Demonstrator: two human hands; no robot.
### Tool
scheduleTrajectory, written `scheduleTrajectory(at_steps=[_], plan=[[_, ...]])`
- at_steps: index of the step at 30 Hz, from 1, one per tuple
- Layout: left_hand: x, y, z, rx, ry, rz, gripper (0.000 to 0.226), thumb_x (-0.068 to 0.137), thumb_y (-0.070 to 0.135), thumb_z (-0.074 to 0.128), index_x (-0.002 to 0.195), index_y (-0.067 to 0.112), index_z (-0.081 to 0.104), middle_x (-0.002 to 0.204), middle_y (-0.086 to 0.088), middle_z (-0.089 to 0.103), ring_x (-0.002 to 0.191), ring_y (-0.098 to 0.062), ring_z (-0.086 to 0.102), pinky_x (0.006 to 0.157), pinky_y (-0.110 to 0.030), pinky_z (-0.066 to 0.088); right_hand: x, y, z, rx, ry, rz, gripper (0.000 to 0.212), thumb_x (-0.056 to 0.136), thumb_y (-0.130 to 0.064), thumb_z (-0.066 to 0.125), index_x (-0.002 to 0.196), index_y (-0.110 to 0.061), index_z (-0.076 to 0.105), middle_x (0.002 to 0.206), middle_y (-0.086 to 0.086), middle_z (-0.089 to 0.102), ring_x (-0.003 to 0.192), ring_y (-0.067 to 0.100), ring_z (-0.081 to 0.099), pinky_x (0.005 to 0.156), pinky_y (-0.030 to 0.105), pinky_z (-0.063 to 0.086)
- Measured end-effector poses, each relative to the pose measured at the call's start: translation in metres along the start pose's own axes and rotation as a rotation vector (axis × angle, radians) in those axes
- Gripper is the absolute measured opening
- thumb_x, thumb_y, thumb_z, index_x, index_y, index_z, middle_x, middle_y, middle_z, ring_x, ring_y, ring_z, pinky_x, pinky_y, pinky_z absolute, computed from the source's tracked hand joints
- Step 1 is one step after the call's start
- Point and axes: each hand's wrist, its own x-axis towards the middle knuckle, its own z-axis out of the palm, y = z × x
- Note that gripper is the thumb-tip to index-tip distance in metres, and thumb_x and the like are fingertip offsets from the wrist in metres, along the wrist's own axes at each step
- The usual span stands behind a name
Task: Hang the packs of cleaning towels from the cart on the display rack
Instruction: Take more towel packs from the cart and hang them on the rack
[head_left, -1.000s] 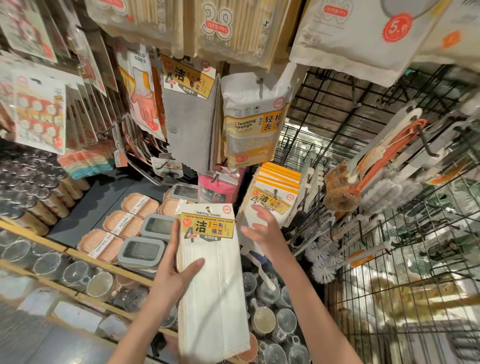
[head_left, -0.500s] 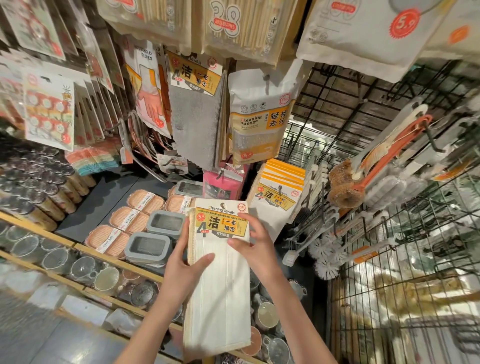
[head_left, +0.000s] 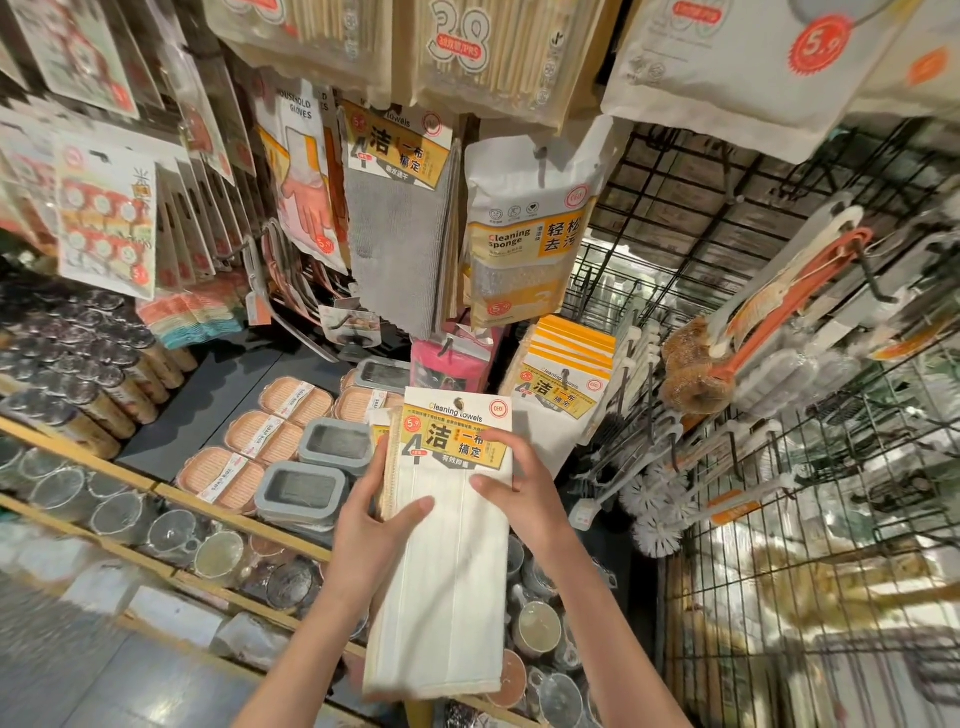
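Both hands now on the white cleaning-towel pack (head_left: 447, 561). Change vs 1 s ago: right hand (head_left: 519, 488) was off the pack, hovering open near the hung stack; it's since come in and now grasps the pack's right edge just below the yellow header label, thumb on the front face. Left hand (head_left: 384, 519) same as before: wrapped round the left edge, thumb across the front, fingers behind. Looks like >1 pack in the bundle (extra card edges showing at left), can't tell count.

Pack location: held upright in front of the person, over the shelf of soap boxes (head_left: 260, 447) and grey containers (head_left: 301, 493), just left of and below the hung stack of same towels (head_left: 558, 395). Not on any hook yet. Header hole at top centre is visible and clear.

Meaning for task: two-hand grip = pack squared up, prob ready to lift and thread. Likely target is the peg carrying that matching stack to the right. Next move needs hole lined up w/ peg tip; peg end is hard to see from here.

Risk: stack on that peg already looks thick, room may be tight. Cart not in view. Grey towel pack (head_left: 400, 208) and cleaning sponge pack (head_left: 524, 234) hang above, well apart.
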Motion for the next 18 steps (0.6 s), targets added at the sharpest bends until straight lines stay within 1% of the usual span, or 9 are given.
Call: scheduleTrajectory(at_steps=[2,4,6,8,9,11,14,16,18], plan=[[0.000,0.001,-0.001,0.016,-0.011,0.002,0.081,0.081,0.001,0.073,0.145,0.033,0.035,0.142,0.005,0.052,0.126,-0.014,0.052,0.104,-0.039,0.046,-0.001,0.002,-0.003,0.002,-0.016,-0.008,0.050,0.082,0.007,0.063,0.119,-0.025,0.051,0.120,-0.021,0.053,0.106,-0.007,0.056,0.084,0.015,0.049],[-0.001,0.002,-0.002,0.037,-0.043,0.009,0.079,0.083,0.006,0.072,0.145,0.037,0.033,0.143,0.008,0.048,0.128,-0.014,0.050,0.104,-0.042,0.046,-0.001,0.002,-0.006,0.023,0.017,-0.012,0.052,0.081,0.011,0.061,0.119,-0.024,0.051,0.118,-0.022,0.053,0.101,-0.013,0.056,0.078,0.010,0.047],[-0.001,0.002,-0.003,0.041,-0.068,0.011,0.073,0.087,0.014,0.069,0.144,0.042,0.032,0.146,0.011,0.044,0.132,-0.013,0.047,0.106,-0.044,0.044,-0.001,0.003,-0.011,0.078,0.079,-0.005,0.052,0.080,0.013,0.059,0.115,-0.026,0.053,0.118,-0.011,0.059,0.103,-0.005,0.059,0.078,0.012,0.048],[-0.001,0.002,-0.004,0.054,-0.072,0.017,0.065,0.091,0.023,0.063,0.143,0.047,0.032,0.146,0.019,0.041,0.134,-0.008,0.042,0.108,-0.036,0.040,-0.001,0.004,-0.016,0.132,0.140,0.000,0.050,0.081,0.013,0.057,0.111,-0.027,0.056,0.118,0.000,0.062,0.106,0.011,0.060,0.081,0.016,0.048],[-0.001,0.002,-0.004,0.059,-0.070,0.021,0.062,0.093,0.025,0.060,0.142,0.049,0.033,0.144,0.024,0.040,0.134,-0.004,0.041,0.106,-0.031,0.040,0.000,0.004,-0.018,0.137,0.158,-0.004,0.048,0.082,0.012,0.056,0.110,-0.026,0.056,0.120,0.003,0.062,0.107,0.015,0.060,0.080,0.016,0.049],[0.001,0.001,-0.004,0.078,-0.067,0.033,0.059,0.095,0.021,0.057,0.140,0.052,0.034,0.142,0.030,0.038,0.134,0.001,0.038,0.106,-0.028,0.038,0.000,0.003,-0.021,0.105,0.168,-0.019,0.042,0.085,0.009,0.056,0.110,-0.024,0.056,0.121,0.005,0.060,0.107,0.015,0.059,0.076,0.013,0.048],[0.003,0.000,-0.005,0.114,-0.081,0.026,0.066,0.097,0.007,0.054,0.139,0.053,0.034,0.144,0.030,0.035,0.136,-0.001,0.035,0.112,-0.037,0.035,0.002,0.007,-0.026,0.080,0.210,-0.027,0.036,0.086,0.003,0.059,0.112,-0.023,0.059,0.121,0.000,0.060,0.107,0.012,0.058,0.075,0.011,0.046],[0.005,-0.001,-0.005,0.109,-0.095,0.037,0.068,0.096,0.002,0.053,0.141,0.050,0.034,0.146,0.028,0.035,0.136,0.004,0.034,0.114,-0.036,0.034,0.007,0.011,-0.031,0.109,0.287,-0.009,0.037,0.086,0.001,0.060,0.113,-0.024,0.061,0.121,-0.009,0.059,0.108,0.013,0.058,0.081,0.018,0.048],[0.007,-0.001,-0.005,0.118,-0.102,0.077,0.069,0.095,-0.002,0.052,0.139,0.049,0.034,0.147,0.027,0.035,0.132,0.017,0.031,0.113,-0.017,0.029,0.011,0.015,-0.039,0.133,0.371,0.009,0.040,0.086,0.002,0.060,0.112,-0.028,0.063,0.124,-0.008,0.059,0.107,0.016,0.058,0.087,0.031,0.049]])
